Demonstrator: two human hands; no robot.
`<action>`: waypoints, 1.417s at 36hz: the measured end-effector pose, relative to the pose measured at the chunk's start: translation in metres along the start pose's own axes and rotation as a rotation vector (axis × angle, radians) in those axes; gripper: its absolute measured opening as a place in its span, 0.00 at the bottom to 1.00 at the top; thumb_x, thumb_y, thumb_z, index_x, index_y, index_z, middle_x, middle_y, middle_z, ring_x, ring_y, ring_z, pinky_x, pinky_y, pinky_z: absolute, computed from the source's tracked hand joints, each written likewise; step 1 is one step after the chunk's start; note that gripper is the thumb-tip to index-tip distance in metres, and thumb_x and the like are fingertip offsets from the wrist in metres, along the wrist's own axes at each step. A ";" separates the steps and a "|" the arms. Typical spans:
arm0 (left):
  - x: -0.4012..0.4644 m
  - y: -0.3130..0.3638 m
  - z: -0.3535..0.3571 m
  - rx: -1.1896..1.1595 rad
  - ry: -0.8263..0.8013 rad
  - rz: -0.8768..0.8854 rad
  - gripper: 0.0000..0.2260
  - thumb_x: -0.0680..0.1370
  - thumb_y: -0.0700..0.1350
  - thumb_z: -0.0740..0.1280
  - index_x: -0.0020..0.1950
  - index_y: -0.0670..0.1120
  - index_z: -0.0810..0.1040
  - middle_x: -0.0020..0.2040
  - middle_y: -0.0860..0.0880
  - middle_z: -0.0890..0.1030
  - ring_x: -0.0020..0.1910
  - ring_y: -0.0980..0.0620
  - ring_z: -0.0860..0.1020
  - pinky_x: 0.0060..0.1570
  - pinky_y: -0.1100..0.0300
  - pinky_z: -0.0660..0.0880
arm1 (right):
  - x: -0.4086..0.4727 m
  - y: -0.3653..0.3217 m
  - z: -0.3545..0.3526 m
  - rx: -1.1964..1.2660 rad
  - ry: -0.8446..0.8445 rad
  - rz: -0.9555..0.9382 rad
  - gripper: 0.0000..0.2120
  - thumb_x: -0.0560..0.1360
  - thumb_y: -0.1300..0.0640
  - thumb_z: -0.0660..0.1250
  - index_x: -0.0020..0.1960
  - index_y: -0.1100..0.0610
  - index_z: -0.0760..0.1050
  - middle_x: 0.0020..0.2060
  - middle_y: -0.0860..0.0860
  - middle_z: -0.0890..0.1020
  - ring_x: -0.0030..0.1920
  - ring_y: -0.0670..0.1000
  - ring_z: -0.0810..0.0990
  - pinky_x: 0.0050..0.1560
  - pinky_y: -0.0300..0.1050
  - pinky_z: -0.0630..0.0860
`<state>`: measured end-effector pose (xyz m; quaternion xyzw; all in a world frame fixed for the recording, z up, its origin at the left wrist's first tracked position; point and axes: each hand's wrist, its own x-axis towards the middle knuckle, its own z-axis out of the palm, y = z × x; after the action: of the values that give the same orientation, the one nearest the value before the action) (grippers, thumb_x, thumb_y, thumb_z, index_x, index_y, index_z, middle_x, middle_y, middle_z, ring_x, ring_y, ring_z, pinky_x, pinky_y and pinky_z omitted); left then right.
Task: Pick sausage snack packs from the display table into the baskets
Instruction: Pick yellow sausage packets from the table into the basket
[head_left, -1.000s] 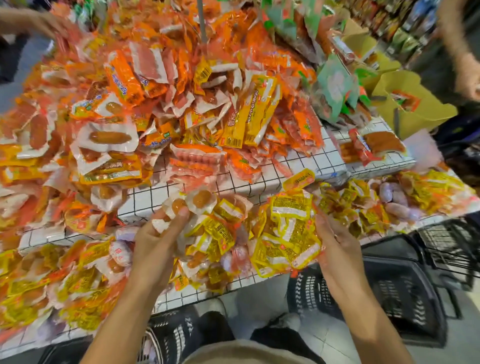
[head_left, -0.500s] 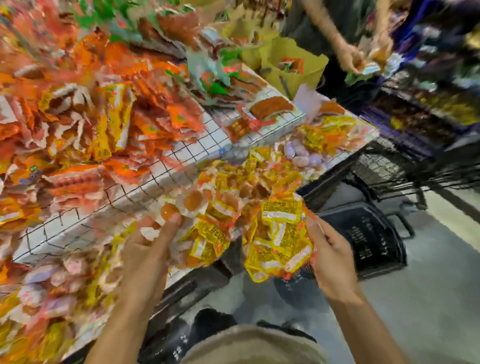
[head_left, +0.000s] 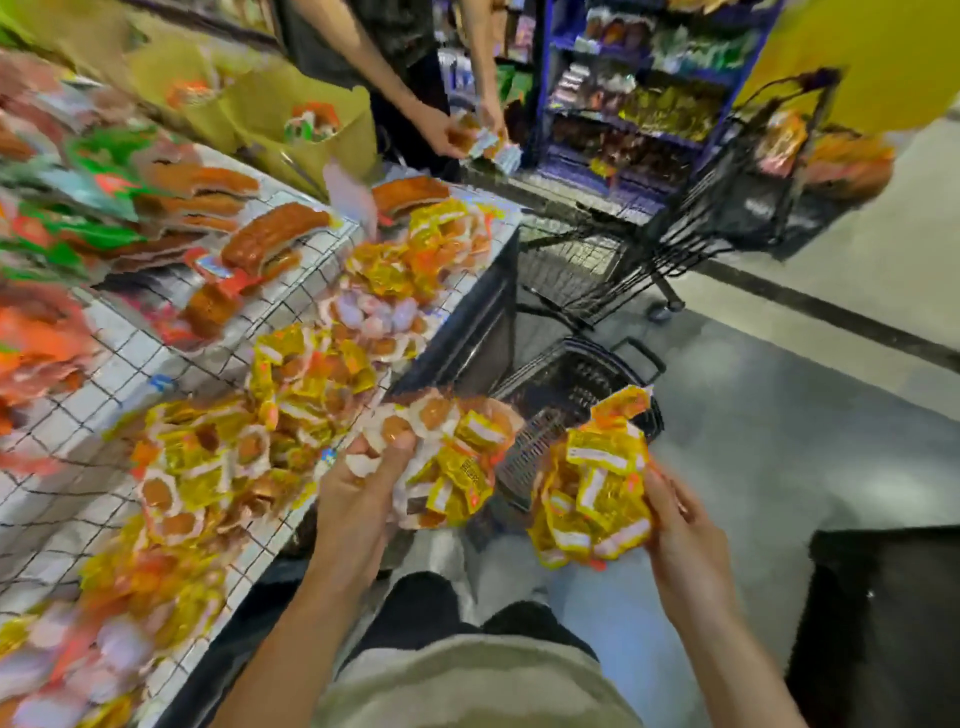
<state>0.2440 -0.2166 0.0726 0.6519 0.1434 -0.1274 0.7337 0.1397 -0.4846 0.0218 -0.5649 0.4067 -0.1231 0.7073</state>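
Observation:
My left hand (head_left: 363, 488) grips a bunch of yellow and white sausage snack packs (head_left: 452, 452) just off the edge of the display table (head_left: 130, 364). My right hand (head_left: 680, 525) holds a second bunch of yellow packs (head_left: 597, 483) out over the floor. Both bunches hang near a black plastic basket (head_left: 561, 395) that stands on the floor just beyond them, beside the table's corner. More yellow packs (head_left: 311, 374) lie heaped along the table's near edge.
Another person's hands (head_left: 467, 135) hold packs at the table's far end. A black wire cart (head_left: 691, 218) stands past the basket, with blue store shelves (head_left: 639, 93) behind. A dark box (head_left: 883, 623) sits at my lower right. Orange and green packs (head_left: 78, 208) cover the table's left.
Both hands have carried their bunches off the table to the right, toward the black basket. The view has swung right, so the floor, cart and shelves now show.

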 end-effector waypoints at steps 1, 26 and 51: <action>0.008 -0.003 0.006 0.015 -0.022 0.002 0.06 0.77 0.49 0.73 0.52 0.53 0.87 0.48 0.47 0.88 0.46 0.49 0.87 0.36 0.53 0.84 | 0.005 0.002 -0.004 0.002 0.034 0.006 0.08 0.80 0.53 0.68 0.55 0.49 0.86 0.48 0.48 0.88 0.45 0.42 0.86 0.41 0.34 0.80; 0.304 -0.198 0.076 0.393 -0.184 -0.205 0.10 0.74 0.51 0.77 0.56 0.57 0.86 0.51 0.51 0.88 0.48 0.54 0.86 0.41 0.61 0.82 | 0.202 0.168 0.065 -0.076 0.434 0.268 0.09 0.80 0.55 0.67 0.57 0.52 0.84 0.52 0.56 0.87 0.53 0.56 0.85 0.54 0.58 0.83; 0.467 -0.534 0.106 0.487 -0.248 -0.151 0.13 0.80 0.48 0.72 0.63 0.49 0.83 0.54 0.47 0.87 0.54 0.44 0.86 0.52 0.39 0.82 | 0.456 0.567 0.129 -0.110 0.470 0.533 0.12 0.82 0.60 0.66 0.64 0.57 0.80 0.51 0.55 0.86 0.44 0.45 0.86 0.50 0.42 0.82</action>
<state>0.4813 -0.3846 -0.5833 0.7758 0.0658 -0.2912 0.5558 0.3614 -0.4961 -0.6830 -0.4323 0.6973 -0.0386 0.5704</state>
